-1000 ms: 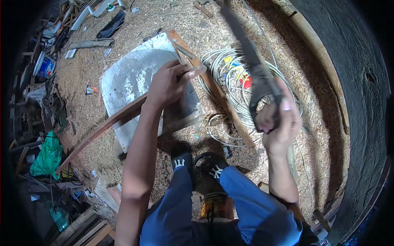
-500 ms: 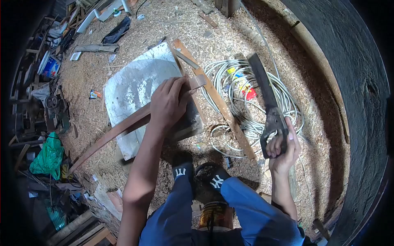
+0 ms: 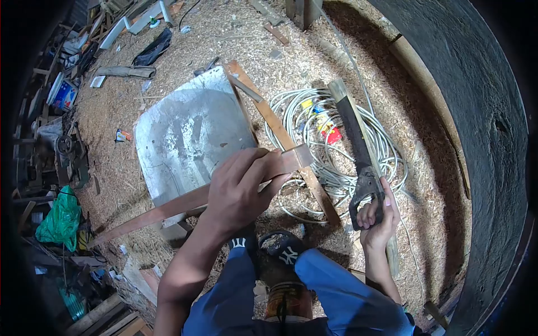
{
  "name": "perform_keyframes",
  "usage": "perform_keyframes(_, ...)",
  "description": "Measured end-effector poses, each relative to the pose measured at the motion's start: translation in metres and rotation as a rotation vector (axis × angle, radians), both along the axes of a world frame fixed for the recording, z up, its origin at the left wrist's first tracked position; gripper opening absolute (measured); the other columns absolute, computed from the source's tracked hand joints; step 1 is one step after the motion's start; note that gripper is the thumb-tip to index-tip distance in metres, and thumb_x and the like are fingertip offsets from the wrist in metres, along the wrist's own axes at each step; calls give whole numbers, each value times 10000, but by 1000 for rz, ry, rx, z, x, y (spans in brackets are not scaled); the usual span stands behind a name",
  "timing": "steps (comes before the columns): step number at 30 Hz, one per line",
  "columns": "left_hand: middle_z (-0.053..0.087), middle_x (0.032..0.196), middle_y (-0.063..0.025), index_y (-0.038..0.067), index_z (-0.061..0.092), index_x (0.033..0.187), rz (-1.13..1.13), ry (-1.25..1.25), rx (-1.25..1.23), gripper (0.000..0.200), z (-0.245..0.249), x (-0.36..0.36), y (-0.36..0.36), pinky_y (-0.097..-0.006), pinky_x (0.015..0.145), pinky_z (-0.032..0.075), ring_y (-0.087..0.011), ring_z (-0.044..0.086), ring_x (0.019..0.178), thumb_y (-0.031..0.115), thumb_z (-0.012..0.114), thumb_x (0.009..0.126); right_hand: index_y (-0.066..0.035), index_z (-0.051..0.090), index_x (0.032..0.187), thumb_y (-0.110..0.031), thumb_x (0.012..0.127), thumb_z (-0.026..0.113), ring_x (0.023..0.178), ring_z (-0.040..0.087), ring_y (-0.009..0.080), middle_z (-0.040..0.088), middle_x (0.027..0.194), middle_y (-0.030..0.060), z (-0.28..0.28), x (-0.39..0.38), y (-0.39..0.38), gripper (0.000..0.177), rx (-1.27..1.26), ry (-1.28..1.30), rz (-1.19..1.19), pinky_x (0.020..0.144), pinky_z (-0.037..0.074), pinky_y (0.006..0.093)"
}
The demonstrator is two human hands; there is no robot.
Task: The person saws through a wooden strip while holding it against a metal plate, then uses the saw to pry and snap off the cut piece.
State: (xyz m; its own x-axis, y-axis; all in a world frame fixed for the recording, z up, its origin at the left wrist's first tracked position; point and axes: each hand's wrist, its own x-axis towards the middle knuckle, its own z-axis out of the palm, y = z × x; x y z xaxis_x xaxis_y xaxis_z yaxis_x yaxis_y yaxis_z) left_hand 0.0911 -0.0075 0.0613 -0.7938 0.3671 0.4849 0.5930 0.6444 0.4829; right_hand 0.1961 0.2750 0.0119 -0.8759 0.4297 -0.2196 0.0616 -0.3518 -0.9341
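My left hand (image 3: 238,187) is wrapped round a long reddish wooden strip (image 3: 162,211) near its squared right end. The strip slants down to the far left, passing over the near edge of a worn metal-topped board (image 3: 190,131). At the right, my right hand (image 3: 381,218) grips the black handle of a handsaw (image 3: 358,145), whose dark blade points up and away. Beneath and beside the saw lies a coil of pale cable (image 3: 398,154). A thin orange-brown plank (image 3: 288,134) lies between the board and the coil.
Wood shavings (image 3: 224,33) cover the ground. A large dark beam (image 3: 471,89) curves down the right side. A green plastic bag (image 3: 60,218) and piled scraps line the left. A tin can (image 3: 288,299) stands between my legs. A wooden post (image 3: 302,14) rises at the top.
My left hand has moved right and nearer to me with the strip, uncovering more of the metal top. The saw in my right hand has shifted slightly left and down.
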Motion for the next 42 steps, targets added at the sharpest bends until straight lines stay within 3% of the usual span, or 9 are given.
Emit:
perform_keyframes(7,697,968,-137,1,692,1069,-13,11,-21,426,7,4,-1,-373,663,559,-286,691,792,132,893,717,89,457,1466,-292,1078,462,392,337,96,319,502,-7,-5,5,2,544,8,22,2,389,316,272)
perform_keyframes(9,683,998,-98,27,703,1097,5,-30,-17,402,7,5,-2,-390,721,555,-278,692,870,209,852,771,89,456,1467,-293,1076,465,392,337,95,319,503,-7,-5,6,3,547,4,19,6,387,314,272)
perform_keyframes(13,685,999,-98,31,704,1106,4,-45,-14,404,7,4,-4,-390,727,559,-279,694,876,210,850,775,91,448,1474,-297,1072,472,393,338,95,318,506,-8,-3,5,0,559,8,15,8,383,309,271)
perform_keyframes(16,696,981,-139,3,697,1093,-4,-31,-1,449,5,0,-5,-377,686,575,-287,696,806,127,897,710,95,438,1479,-298,1072,473,393,337,95,316,508,-9,-4,4,-1,567,6,13,2,383,308,270)
perform_keyframes(18,689,997,-106,29,705,1125,12,-69,-38,413,4,-3,-6,-395,728,570,-283,696,853,212,852,786,98,434,1481,-299,1071,476,394,338,96,316,509,-9,-3,4,-2,572,9,14,6,384,308,270)
perform_keyframes(22,700,1017,-125,13,703,1142,3,-82,-26,467,0,-10,-11,-384,697,585,-291,711,832,152,887,736,101,431,1481,-302,1071,481,396,340,97,312,511,-10,-4,4,-1,577,0,26,16,386,306,269)
perform_keyframes(28,715,1016,-153,17,716,1125,-30,-163,-22,392,2,-22,-15,-403,687,589,-330,720,805,241,836,826,97,433,1481,-303,1074,477,398,339,98,307,513,-10,-5,5,-1,572,-4,24,0,395,307,273)
perform_keyframes(30,717,979,-155,-12,713,1134,-17,-190,-13,365,9,-24,-17,-396,710,592,-325,734,821,148,824,825,95,432,1482,-301,1073,478,399,340,99,307,513,-9,-5,5,-1,571,-6,24,2,396,309,274)
perform_keyframes(42,702,937,-155,-12,706,1131,-88,-278,-58,257,11,-43,-27,-406,697,570,-343,711,803,141,704,924,94,422,1490,-308,1070,490,406,343,100,314,513,-7,-4,3,-5,586,-9,18,20,395,305,276)
